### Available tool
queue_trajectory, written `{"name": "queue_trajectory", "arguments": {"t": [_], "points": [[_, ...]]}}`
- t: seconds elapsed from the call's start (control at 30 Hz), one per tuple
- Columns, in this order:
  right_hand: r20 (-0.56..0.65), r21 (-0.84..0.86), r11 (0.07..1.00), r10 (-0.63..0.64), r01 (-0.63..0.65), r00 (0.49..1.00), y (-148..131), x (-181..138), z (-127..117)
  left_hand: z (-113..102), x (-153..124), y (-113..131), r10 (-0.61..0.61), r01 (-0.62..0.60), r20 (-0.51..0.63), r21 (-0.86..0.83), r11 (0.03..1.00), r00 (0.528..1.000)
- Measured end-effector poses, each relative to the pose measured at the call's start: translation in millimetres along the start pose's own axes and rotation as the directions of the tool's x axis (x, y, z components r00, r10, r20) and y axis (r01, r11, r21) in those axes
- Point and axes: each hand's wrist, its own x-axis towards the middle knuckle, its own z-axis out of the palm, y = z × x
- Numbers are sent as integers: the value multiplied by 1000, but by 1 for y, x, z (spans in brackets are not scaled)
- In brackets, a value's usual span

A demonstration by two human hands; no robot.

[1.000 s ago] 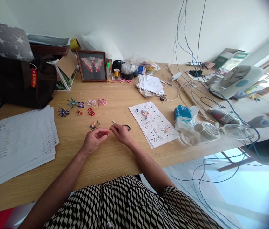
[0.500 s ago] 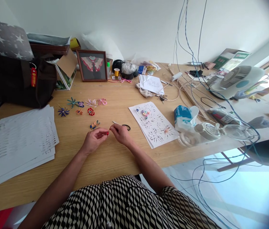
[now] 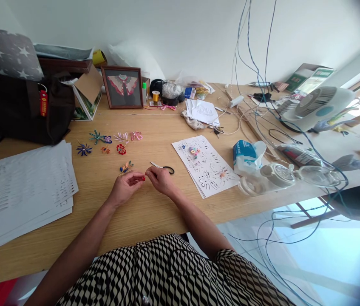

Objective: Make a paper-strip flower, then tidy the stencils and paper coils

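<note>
My left hand (image 3: 125, 188) and my right hand (image 3: 161, 180) rest close together on the wooden table (image 3: 154, 127). The left fingers pinch a tiny red piece (image 3: 143, 178). My right fingertips are pinched together just beside it; what they hold is too small to name. Small black-handled scissors (image 3: 163, 167) lie just behind my right hand. A small multicoloured wire ornament (image 3: 126, 167) lies just behind my left hand. Several more little wire flowers (image 3: 109, 140) are spread farther back on the left.
A stack of white cut-out sheets (image 3: 23, 191) lies at the left, another patterned sheet (image 3: 205, 165) at the right. A tissue pack (image 3: 245, 154), glass jars (image 3: 272, 176), a white fan (image 3: 318, 107), hanging cables (image 3: 256, 63), a framed picture (image 3: 122, 87) and a dark bag (image 3: 20, 102) ring the table.
</note>
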Motion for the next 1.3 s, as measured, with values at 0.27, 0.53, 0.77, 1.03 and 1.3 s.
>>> {"name": "queue_trajectory", "arguments": {"t": [0.27, 0.53, 0.77, 1.03, 1.3], "points": [[220, 21, 993, -114, 112, 969, -6, -4, 2, -5, 2, 3, -69, 55, -127, -115, 992, 990], [27, -46, 999, 6, -5, 1000, -1, 0, 1, -1, 0, 0, -51, 51, 26, -9, 999, 998], [202, 13, 995, -99, 99, 974, -6, -3, 1, -4, 0, 5, -105, 98, -104, -65, 993, 989], [64, -71, 993, -88, 92, 994, -9, -2, -2, 0, 0, 7, -104, 110, -97, 63, 992, 990], [140, -13, 1000, -22, 24, 990, -7, -2, 1, -6, -1, 13, -167, 158, -64, -127, 979, 984]]}}
